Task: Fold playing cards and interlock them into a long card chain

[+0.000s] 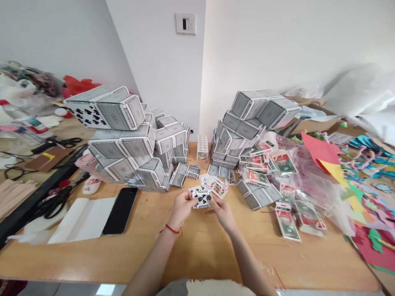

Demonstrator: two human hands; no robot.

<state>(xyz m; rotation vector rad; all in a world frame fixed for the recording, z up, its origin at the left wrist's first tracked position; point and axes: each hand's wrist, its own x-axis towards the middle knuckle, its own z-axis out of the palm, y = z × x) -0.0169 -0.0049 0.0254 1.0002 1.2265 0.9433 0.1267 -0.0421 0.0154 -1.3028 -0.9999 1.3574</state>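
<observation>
My left hand [182, 209] and my right hand [222, 213] meet over the middle of the wooden table [197, 255]. Both pinch a small folded piece of playing cards [200, 197], black club pips showing. A red string circles my left wrist. Just beyond the hands lie several loose face-up cards [217, 187]. Left of them rises a big stack of grey-backed card cubes [129, 139]. A second stack of card cubes [249, 123] stands to the right.
A black phone [121, 209] and white paper [82, 220] lie at the left, with scissors [52, 203] beyond. Red-and-green card boxes [286, 193] and clear plastic wrap spread at the right. Coloured paper scraps [364, 193] cover the far right edge.
</observation>
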